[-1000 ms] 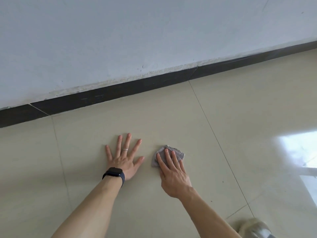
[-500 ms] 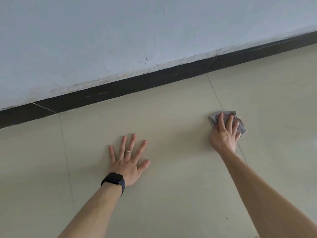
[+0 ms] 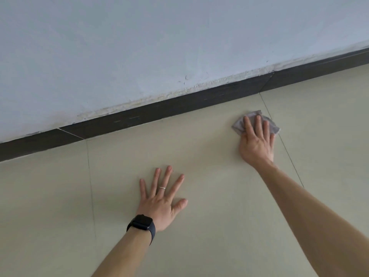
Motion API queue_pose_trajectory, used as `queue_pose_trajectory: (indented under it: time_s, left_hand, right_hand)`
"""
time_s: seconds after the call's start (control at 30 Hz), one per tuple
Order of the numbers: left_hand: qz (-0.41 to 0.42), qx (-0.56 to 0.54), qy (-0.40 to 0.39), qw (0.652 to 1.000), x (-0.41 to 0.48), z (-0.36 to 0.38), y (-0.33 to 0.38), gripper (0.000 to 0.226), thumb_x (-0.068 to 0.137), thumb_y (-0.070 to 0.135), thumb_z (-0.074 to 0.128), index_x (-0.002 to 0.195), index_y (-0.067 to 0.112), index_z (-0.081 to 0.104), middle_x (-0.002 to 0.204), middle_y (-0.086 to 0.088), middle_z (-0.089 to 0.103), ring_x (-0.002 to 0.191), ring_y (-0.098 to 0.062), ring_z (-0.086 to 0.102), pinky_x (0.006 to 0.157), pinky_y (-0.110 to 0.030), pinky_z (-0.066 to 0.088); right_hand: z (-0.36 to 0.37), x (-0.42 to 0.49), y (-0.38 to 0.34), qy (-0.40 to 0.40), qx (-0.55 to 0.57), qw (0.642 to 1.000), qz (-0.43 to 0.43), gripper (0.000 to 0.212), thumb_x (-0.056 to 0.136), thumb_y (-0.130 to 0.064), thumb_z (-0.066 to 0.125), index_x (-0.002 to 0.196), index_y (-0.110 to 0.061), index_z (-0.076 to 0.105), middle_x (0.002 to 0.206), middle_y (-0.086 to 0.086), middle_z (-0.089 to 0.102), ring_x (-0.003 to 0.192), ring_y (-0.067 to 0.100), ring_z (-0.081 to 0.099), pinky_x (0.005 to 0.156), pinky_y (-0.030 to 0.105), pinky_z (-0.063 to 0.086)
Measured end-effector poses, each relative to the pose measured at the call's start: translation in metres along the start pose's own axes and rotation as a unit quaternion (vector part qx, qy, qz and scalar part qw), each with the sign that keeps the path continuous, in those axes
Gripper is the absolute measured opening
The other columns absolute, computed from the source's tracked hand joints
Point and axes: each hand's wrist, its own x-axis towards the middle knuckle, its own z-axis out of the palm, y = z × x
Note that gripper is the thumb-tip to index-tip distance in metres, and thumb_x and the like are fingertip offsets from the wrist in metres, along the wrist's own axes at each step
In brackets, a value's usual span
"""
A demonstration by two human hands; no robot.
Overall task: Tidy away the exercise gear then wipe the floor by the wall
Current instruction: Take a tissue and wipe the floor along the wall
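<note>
Much of the grey cloth (image 3: 237,126) is hidden under the right hand (image 3: 256,142); only crumpled edges show to either side of the fingers and beyond their tips. Those fingers lie straight and close together, pressing the cloth flat to the floor (image 3: 50,196) rather than curling round it. The thumb is hard to make out. Both forearms are cut off by the bottom edge, so nothing else of the person can be seen.

The left hand (image 3: 159,204) rests palm-down on the tiles, fingers spread wide and straight, holding nothing. It wears a thin ring (image 3: 162,188) and, at the wrist, a dark watch (image 3: 142,223).

The cloth sits near the dark skirting board (image 3: 179,104), across a thin joint between two tiles, well apart from the left hand. The floor is pale beige tile with a dull sheen. Above the skirting the wall (image 3: 139,47) is painted pale grey-blue, its lower edge rough and flaking where it meets the board.
</note>
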Motion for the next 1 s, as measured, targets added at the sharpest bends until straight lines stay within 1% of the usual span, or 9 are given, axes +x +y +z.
queue_pose_trajectory:
  time_s: [0.07,0.17,0.33,0.5,0.57,0.67,0.73,0.83,1.0]
  left_hand:
    - [-0.004,0.008,0.002,1.000,0.000,0.003,-0.003,0.068,0.096,0.073,0.014,0.156,0.043,0.005,0.167,0.001,-0.004,0.151,-0.027,-0.002,0.108,-0.064,0.005]
    - [0.004,0.020,0.003,1.000,0.002,0.007,-0.004,0.068,0.096,0.072,0.017,0.157,0.041,0.009,0.167,0.000,-0.001,0.151,-0.028,0.001,0.107,-0.064,0.006]
    - [0.004,0.017,0.018,1.000,0.003,0.004,-0.003,0.066,0.095,0.074,0.010,0.153,0.049,-0.009,0.164,0.007,-0.020,0.150,-0.022,-0.018,0.110,-0.064,-0.003]
    - [-0.012,0.038,-0.022,0.999,0.004,0.004,-0.003,0.067,0.096,0.071,0.021,0.155,0.038,0.024,0.164,-0.003,0.021,0.147,-0.031,0.021,0.103,-0.064,0.017]
    - [-0.005,0.038,-0.015,0.999,0.004,0.009,-0.005,0.067,0.096,0.070,0.020,0.155,0.037,0.026,0.164,-0.004,0.022,0.147,-0.032,0.022,0.105,-0.063,0.016]
    - [0.009,0.031,-0.026,0.999,0.007,0.006,-0.008,0.069,0.094,0.073,0.011,0.156,0.041,0.016,0.167,-0.001,0.007,0.150,-0.031,0.009,0.108,-0.062,0.004]
    - [0.002,0.010,-0.040,0.999,0.008,-0.001,-0.006,0.075,0.079,0.082,-0.015,0.148,0.053,-0.018,0.159,0.010,-0.033,0.145,-0.022,-0.031,0.109,-0.061,-0.014]
    - [-0.015,-0.007,-0.100,0.995,0.008,-0.012,0.003,0.075,0.059,0.082,-0.029,0.126,0.056,-0.047,0.136,0.016,-0.060,0.126,-0.017,-0.057,0.108,-0.062,-0.023]
    - [-0.056,0.020,-0.146,0.987,0.005,-0.027,0.011,0.062,0.085,0.076,-0.004,0.127,0.054,-0.045,0.139,0.013,-0.058,0.134,-0.020,-0.049,0.115,-0.062,-0.013]
  right_hand:
    - [-0.003,0.012,-0.002,0.000,0.005,0.998,0.056,0.060,0.102,-0.029,0.029,0.157,-0.037,0.006,0.167,0.001,-0.006,0.152,0.026,-0.010,0.121,0.052,-0.004]
    - [0.010,0.004,-0.030,-0.001,0.014,0.998,0.065,0.065,0.100,-0.027,0.033,0.157,-0.036,0.005,0.166,0.002,-0.008,0.152,0.028,-0.013,0.120,0.054,-0.008]
    - [0.040,-0.022,-0.104,-0.075,-0.072,0.970,-0.221,0.067,0.101,-0.026,0.034,0.157,-0.038,0.000,0.165,-0.003,-0.014,0.151,0.024,-0.019,0.120,0.049,-0.011]
    - [0.023,0.016,-0.089,-0.087,-0.129,0.939,-0.305,0.057,0.106,-0.038,0.023,0.155,-0.045,-0.004,0.165,-0.010,-0.013,0.152,0.019,-0.015,0.123,0.045,-0.003]
    - [0.010,0.034,-0.061,-0.075,-0.120,0.956,-0.257,0.053,0.106,-0.044,0.016,0.155,-0.046,-0.003,0.165,-0.014,-0.009,0.152,0.017,-0.012,0.123,0.049,0.001]
    - [-0.013,0.035,-0.007,-0.052,-0.069,0.993,-0.085,0.053,0.104,-0.051,0.012,0.155,-0.046,-0.001,0.165,-0.012,-0.009,0.152,0.019,-0.013,0.121,0.055,-0.004]
    - [-0.027,0.025,0.027,-0.059,-0.060,0.996,-0.002,0.053,0.103,-0.051,0.014,0.155,-0.046,0.000,0.166,-0.010,-0.010,0.152,0.019,-0.012,0.120,0.058,-0.003]
    - [-0.051,0.004,0.065,-0.127,-0.095,0.987,0.003,0.056,0.103,-0.050,0.018,0.154,-0.046,-0.003,0.165,-0.008,-0.013,0.152,0.021,-0.014,0.120,0.059,-0.001]
    - [-0.053,-0.037,0.074,-0.195,-0.167,0.961,-0.099,0.059,0.104,-0.045,0.018,0.155,-0.038,-0.011,0.164,0.000,-0.020,0.150,0.028,-0.020,0.122,0.054,-0.002]
